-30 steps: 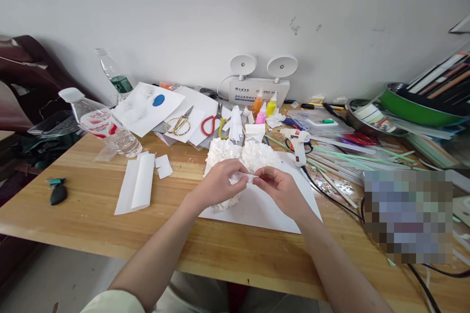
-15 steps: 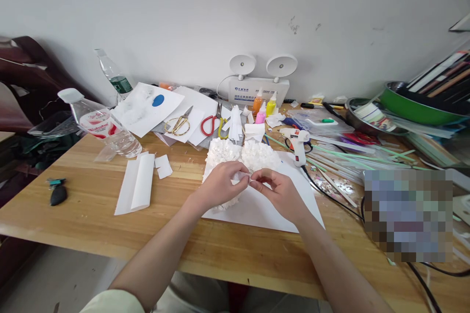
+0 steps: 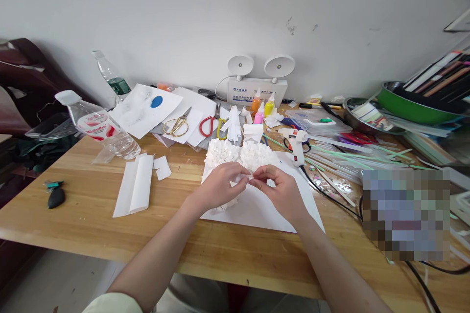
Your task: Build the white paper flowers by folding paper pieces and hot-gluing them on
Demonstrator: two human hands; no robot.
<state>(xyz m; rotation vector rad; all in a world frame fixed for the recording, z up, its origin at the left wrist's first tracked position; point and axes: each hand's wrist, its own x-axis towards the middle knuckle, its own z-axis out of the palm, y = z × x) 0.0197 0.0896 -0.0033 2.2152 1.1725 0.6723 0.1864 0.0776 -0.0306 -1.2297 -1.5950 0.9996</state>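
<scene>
My left hand point(image 3: 224, 183) and my right hand point(image 3: 277, 190) meet fingertip to fingertip, pinching a small piece of white paper point(image 3: 250, 177) between them. Both hands hover over a white sheet point(image 3: 253, 212) that lies on the wooden table. On that sheet sit fluffy clumps of white paper bits, one clump point(image 3: 220, 151) behind my left hand and another clump point(image 3: 259, 153) behind the right. More of the white bits show beneath my left hand, which partly hides them. A white hot glue gun point(image 3: 298, 146) stands just beyond the sheet's right side.
Folded paper point(image 3: 134, 186) and small paper squares point(image 3: 162, 167) lie on the left, near a water bottle point(image 3: 106, 129). Behind are gold scissors point(image 3: 177, 124), red-handled scissors point(image 3: 207, 124), paint bottles point(image 3: 259, 113) and an emergency light point(image 3: 257, 90). Glue sticks point(image 3: 338, 156) and a cable point(image 3: 330, 195) spread rightward.
My fingers have shifted slightly on the small piece of paper, the right fingertips closing nearer to the left ones. The whole view has moved a little; the objects on the table stay put.
</scene>
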